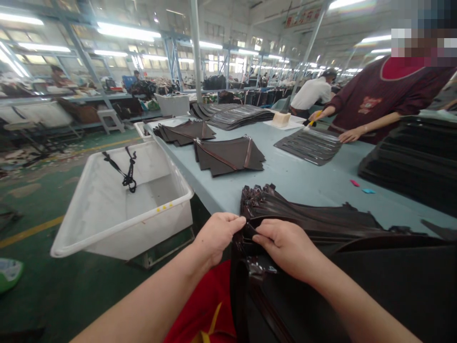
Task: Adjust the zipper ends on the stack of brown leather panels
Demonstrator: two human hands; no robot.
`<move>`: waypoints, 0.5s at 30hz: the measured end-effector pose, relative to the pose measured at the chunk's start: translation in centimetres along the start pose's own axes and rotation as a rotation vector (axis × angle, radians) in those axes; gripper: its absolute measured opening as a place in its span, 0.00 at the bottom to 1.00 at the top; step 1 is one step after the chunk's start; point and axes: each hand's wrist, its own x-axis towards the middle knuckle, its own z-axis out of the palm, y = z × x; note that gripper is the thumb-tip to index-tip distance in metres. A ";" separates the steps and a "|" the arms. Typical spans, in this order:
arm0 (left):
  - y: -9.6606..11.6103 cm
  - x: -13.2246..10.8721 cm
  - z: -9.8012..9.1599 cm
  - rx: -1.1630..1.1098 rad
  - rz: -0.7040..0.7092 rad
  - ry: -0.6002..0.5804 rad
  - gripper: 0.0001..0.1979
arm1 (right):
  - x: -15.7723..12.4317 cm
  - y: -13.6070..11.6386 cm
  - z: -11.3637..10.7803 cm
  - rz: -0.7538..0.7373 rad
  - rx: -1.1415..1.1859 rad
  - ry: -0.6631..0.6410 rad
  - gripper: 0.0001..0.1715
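Observation:
At the near edge of the table, my left hand [220, 237] pinches the corner of a dark leather-like panel [385, 281]. Close beside it my right hand [285, 245] is closed on the same panel's edge, thumb and fingers together. The panel hangs toward my lap, with a glossy brown strip running down its front. Directly behind both hands lies a pile of similar dark panels [303, 209], with bunched, shiny ends at the left. What exactly sits between my fingertips is partly hidden.
Left of the table stands a white bin [121, 228] with black cords [129, 176] inside. More dark panels [230, 155] lie on the blue-grey table [200, 183]. Across it, a co-worker [374, 100] handles a striped panel [310, 143] beside a tall dark stack [410, 162].

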 end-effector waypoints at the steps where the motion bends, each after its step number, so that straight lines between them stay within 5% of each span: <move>1: 0.0 0.1 0.2 -0.001 -0.008 0.035 0.14 | -0.1 -0.2 0.1 -0.004 -0.033 0.001 0.13; 10: -0.5 -0.1 1.5 -0.058 -0.014 0.117 0.15 | -0.3 -0.9 0.3 -0.070 -0.196 0.042 0.10; 15: -1.0 0.5 2.7 -0.094 -0.010 0.294 0.07 | -0.5 -1.0 1.0 -0.133 -0.218 0.057 0.08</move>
